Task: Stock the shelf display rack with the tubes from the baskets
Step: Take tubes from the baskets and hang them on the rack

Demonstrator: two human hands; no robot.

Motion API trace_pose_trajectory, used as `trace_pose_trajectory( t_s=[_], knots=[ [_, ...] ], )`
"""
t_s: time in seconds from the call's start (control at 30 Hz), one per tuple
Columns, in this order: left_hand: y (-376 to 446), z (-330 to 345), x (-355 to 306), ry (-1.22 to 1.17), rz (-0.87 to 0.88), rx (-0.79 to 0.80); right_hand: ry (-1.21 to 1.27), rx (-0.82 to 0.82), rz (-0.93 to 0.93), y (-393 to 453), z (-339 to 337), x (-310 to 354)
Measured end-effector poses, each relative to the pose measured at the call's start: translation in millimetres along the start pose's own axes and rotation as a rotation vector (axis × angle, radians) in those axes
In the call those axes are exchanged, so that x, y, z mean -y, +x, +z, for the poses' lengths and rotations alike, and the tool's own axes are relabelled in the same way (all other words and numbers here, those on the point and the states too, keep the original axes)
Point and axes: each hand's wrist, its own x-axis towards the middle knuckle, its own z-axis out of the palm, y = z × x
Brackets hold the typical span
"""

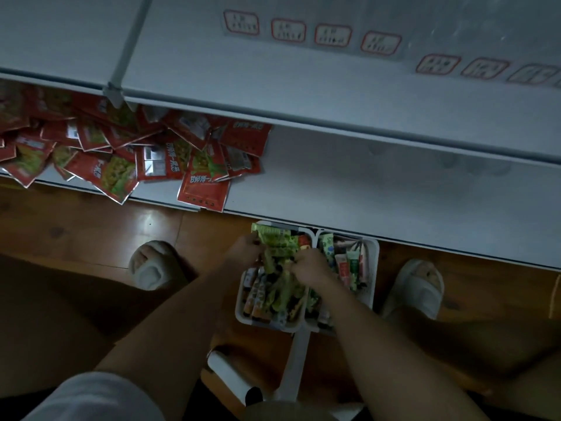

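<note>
On the floor below the rack shelf (pixel 379 189): two baskets (pixel 375 253) of tubes (pixel 353 264). Our left hand (pixel 243 249) and right hand (pixel 309 265) each grip green tubes (pixel 277 240) over the left one. Risk: overfull bunches may spill during the lift.

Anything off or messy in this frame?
Yes. The red foil snack packets on the lower white shelf lie in a loose, overlapping heap, and a few hang over its front edge. The white plastic baskets of tubes sit upright on the floor; nothing has spilled there.
</note>
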Motion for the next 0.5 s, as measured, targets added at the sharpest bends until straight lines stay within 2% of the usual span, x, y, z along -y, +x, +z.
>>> trace_pose_trajectory(
  t_s=[0.07, 0.17, 0.23, 0.5],
  knots=[
    [-7, -3, -11, -0.008, -0.008, 0.031, 0.164, 0.062, 0.001, -10, -20, 4],
    [-24, -9, -28, -0.01, 0.04, 0.102, 0.539, 0.086, 0.075, -26, -38, 10],
    [-36, -12, -39, -0.013, 0.076, 0.147, 0.711, 0.106, 0.053, -38, -46, 18],
    [-101, -30, -74, -0.058, 0.222, 0.263, 0.832, 0.118, -0.146, -89, -68, 49]
  ],
)
